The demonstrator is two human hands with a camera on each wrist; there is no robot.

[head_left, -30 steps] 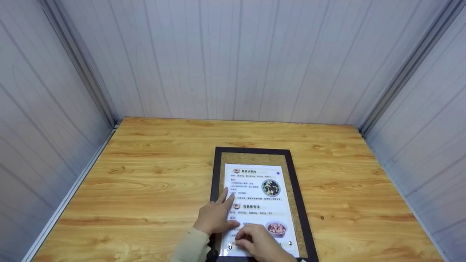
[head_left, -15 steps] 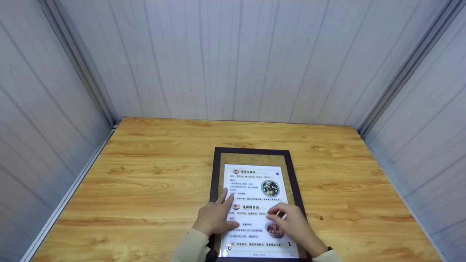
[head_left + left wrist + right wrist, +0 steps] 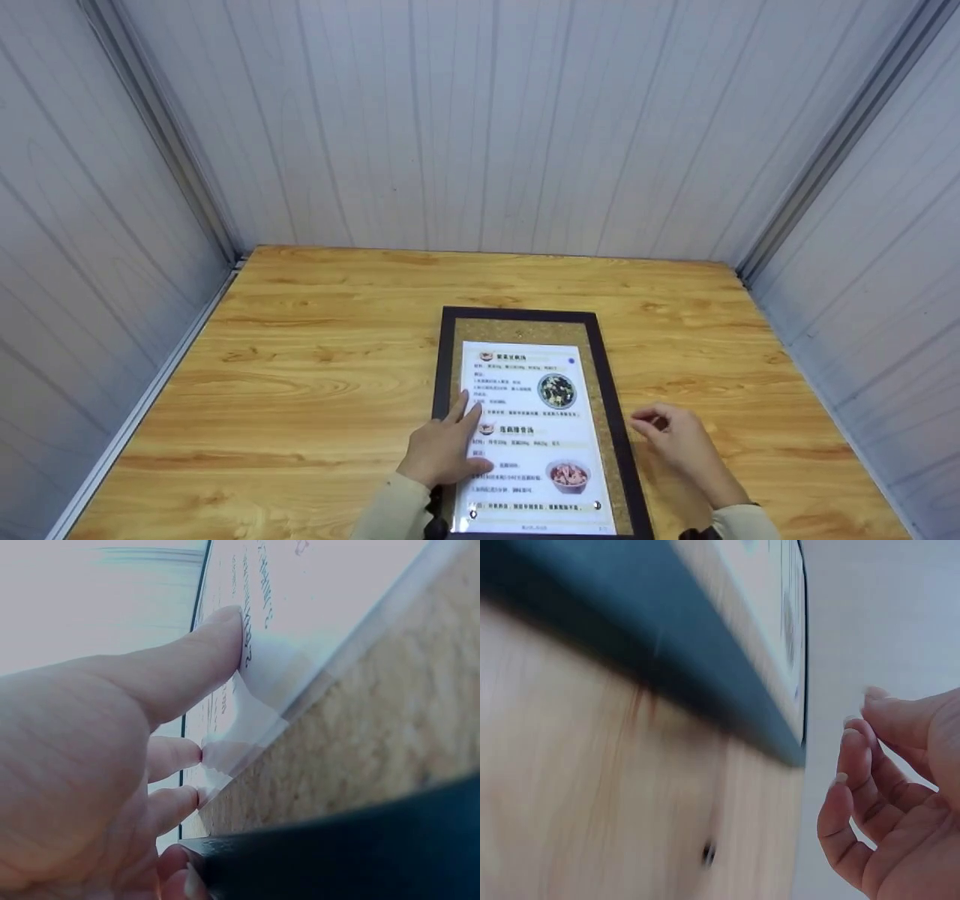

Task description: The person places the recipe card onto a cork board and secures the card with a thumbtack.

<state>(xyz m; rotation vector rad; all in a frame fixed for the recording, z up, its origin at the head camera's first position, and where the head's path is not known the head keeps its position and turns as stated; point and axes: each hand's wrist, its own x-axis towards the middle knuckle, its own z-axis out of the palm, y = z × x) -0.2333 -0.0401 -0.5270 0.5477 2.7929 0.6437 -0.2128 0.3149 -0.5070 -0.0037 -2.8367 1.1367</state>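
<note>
A laminated recipe sheet (image 3: 525, 450) lies on a framed cork board (image 3: 519, 328). My left hand (image 3: 442, 450) rests on the sheet's left side with fingers spread; in the left wrist view its thumb (image 3: 221, 634) lies against the printed surface. My right hand (image 3: 679, 442) is over the table just right of the frame, fingers loosely bent towards the thumb, holding nothing. A purple pin (image 3: 571, 361) marks the sheet's top right. Small dark pins sit at its bottom right (image 3: 597, 505) and bottom left (image 3: 473, 514). In the right wrist view a small dark piece (image 3: 709, 853) lies on the table.
The board's dark frame (image 3: 615, 405) forms a raised edge around the cork. Wood-grain tabletop (image 3: 315, 390) extends on both sides. Pale panel walls (image 3: 480, 127) stand behind and at the left and right.
My right hand has moved from the sheet's bottom, across the lower picture, to the table right of the frame. The left hand stays in place on the sheet.
</note>
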